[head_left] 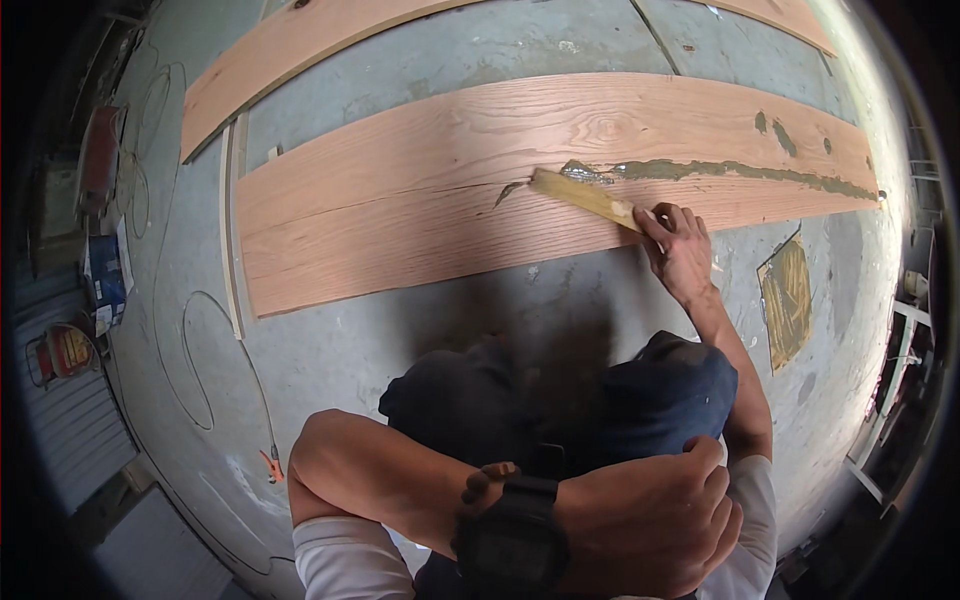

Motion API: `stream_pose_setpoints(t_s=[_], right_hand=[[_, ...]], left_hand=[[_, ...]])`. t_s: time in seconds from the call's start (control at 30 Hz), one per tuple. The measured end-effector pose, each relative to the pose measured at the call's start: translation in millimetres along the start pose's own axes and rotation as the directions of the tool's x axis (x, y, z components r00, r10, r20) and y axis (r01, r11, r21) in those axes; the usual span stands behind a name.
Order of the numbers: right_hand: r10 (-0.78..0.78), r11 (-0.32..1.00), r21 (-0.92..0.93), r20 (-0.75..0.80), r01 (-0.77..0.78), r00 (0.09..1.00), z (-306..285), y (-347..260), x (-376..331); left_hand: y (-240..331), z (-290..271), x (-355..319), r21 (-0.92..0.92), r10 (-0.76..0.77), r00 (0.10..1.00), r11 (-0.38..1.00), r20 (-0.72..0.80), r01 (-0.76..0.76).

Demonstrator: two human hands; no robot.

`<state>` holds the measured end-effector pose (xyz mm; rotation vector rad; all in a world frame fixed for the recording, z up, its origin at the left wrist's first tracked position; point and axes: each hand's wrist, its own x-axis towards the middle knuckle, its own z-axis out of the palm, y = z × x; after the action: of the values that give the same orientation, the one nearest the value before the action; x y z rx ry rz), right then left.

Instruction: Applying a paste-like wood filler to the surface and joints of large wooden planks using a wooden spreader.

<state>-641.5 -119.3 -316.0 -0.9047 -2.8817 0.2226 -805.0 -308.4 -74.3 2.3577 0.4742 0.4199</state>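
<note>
A flat yellowish strip (580, 198), like a wooden scraper, is pinched in my right hand (683, 250). Its far end touches a long reddish wood board (400, 235), beside a ragged line of greenish-brown filler paste (720, 170). A shiny wet lump of the paste lies just beyond the strip, and a short smear sits left of its tip. From there a thin crack runs leftward along the grain. Close to me, my left hand (650, 520) is bent across my body with its fingers curled; the palm is hidden. A black watch (512, 540) is on that wrist.
Another board (300, 50) lies farther away, with a pale batten (230, 230) at the left. A paste-smeared sheet (787, 300) rests on the grey floor at right. A cable with an orange clamp (271, 466) trails at left, near a red-and-black device (68, 352).
</note>
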Motion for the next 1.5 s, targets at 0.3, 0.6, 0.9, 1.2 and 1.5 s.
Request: stream_pose_setpoints(t_s=[0.3,0.6,0.9,1.2,1.5], right_hand=[[-0.305,0.921,-0.234,0.069,0.312,0.95,-17.7,-15.3,64.2],[-0.088,0.972,-0.203,0.155,0.119,0.984,-52.3,24.6,68.5],[0.114,0.991,-0.061,-0.03,-0.115,0.993,-1.9,49.7,-4.9],[0.312,0.593,0.74,0.152,-0.317,0.938,83.8,-56.4,-62.2],[0.576,-0.051,0.713,0.593,-0.699,0.563,65.7,-27.3,-88.0]], left_hand=[[10.8,11.1,-9.8,0.208,-0.017,0.863,0.968,-0.505,0.14],[-22.5,-64.3,-2.9,-0.028,0.092,0.995,0.995,0.043,-0.091],[-20.2,-56.1,-8.3,0.013,-0.019,0.98,1.0,-0.197,0.023],[-19.4,-38.4,-4.0,0.143,-0.084,0.916,0.978,-0.393,0.15],[-17.0,-46.7,-9.7,-0.051,-0.081,0.995,0.995,0.052,0.083]])
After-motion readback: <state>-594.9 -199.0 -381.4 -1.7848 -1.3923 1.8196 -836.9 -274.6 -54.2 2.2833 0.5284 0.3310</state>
